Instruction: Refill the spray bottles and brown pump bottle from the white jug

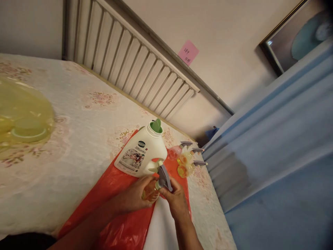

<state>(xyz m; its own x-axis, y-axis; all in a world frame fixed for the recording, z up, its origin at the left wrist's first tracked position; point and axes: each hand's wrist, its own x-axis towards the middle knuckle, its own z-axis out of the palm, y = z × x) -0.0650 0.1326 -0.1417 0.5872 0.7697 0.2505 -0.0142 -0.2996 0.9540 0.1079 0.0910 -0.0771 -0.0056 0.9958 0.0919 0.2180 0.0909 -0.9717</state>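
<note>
My left hand (136,195) is wrapped round the clear body of a small spray bottle (151,193) with orange-tinted liquid inside. At the bottle's neck, my right hand (174,198) grips its grey trigger sprayer head (163,177), thumb near the collar. Just beyond stands a large white detergent jug (139,152), uncapped, with a green spout in its mouth. To its right are several more spray bottles (185,169) with grey heads, holding yellow and pinkish liquid. A red plastic sheet (122,215) lies under the jug and my hands.
A yellow translucent plastic bag (28,107) with a round item inside sits at the left on the floral tablecloth (75,139). A white radiator (135,59) runs behind the table. Blue curtain (273,149) hangs along the right edge.
</note>
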